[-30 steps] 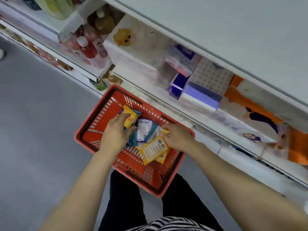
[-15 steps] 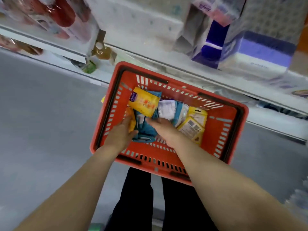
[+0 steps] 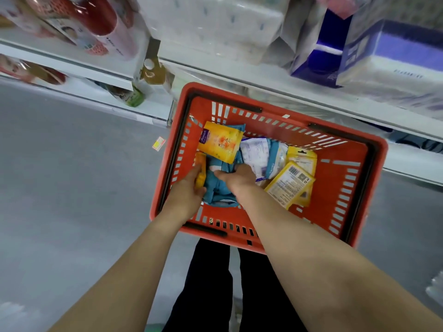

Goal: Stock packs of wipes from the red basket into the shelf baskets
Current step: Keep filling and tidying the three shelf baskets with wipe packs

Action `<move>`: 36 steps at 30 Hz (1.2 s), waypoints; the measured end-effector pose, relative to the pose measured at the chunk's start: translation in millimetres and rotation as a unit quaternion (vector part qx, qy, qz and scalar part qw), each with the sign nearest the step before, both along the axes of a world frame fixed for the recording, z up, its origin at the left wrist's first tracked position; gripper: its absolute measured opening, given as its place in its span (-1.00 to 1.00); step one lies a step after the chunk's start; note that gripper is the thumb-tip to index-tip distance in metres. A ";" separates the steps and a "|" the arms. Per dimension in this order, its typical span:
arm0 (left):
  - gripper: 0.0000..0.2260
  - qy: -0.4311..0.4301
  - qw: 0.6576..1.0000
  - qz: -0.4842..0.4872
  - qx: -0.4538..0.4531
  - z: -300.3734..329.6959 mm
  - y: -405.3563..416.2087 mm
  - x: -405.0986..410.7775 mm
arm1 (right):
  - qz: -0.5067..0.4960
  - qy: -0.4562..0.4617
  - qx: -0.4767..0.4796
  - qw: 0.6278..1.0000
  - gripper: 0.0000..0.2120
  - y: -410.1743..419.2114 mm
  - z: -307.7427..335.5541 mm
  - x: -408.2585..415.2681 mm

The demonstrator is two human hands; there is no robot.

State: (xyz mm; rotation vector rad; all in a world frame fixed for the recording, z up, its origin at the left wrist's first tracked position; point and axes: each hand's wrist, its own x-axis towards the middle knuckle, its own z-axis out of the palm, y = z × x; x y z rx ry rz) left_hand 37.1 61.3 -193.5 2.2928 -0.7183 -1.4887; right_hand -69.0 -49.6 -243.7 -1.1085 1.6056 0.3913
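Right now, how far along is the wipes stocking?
Done: nothing visible. In hand: the left hand grips a yellow pack edge; the right hand digs into teal packs. Left: several packs still fill the red plastic basket.

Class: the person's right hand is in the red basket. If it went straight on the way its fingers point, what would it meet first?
The right hand points left and slightly away; it would probably meet the teal packs at its fingertips first, then the left hand. Depth is uncertain.
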 end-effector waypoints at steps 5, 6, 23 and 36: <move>-0.45 -0.001 1.000 0.010 -0.005 18.9 -7.4 -0.2 | -0.073 -0.046 0.019 0.996 -0.57 -4.7 15.2 -37.5; -0.47 -0.010 0.999 0.022 -0.025 23.3 -9.4 -1.2 | -0.101 -0.063 0.033 0.992 -0.62 -6.8 22.2 -49.5; -0.60 0.387 0.847 0.336 -0.141 112.0 -47.6 -39.4 | -0.268 -0.344 0.061 0.898 -0.67 -18.4 158.0 -92.7; -0.61 0.408 0.827 0.315 -0.223 192.1 -75.0 -65.5 | -0.338 -0.363 -0.086 0.864 -0.65 -29.7 249.3 -124.3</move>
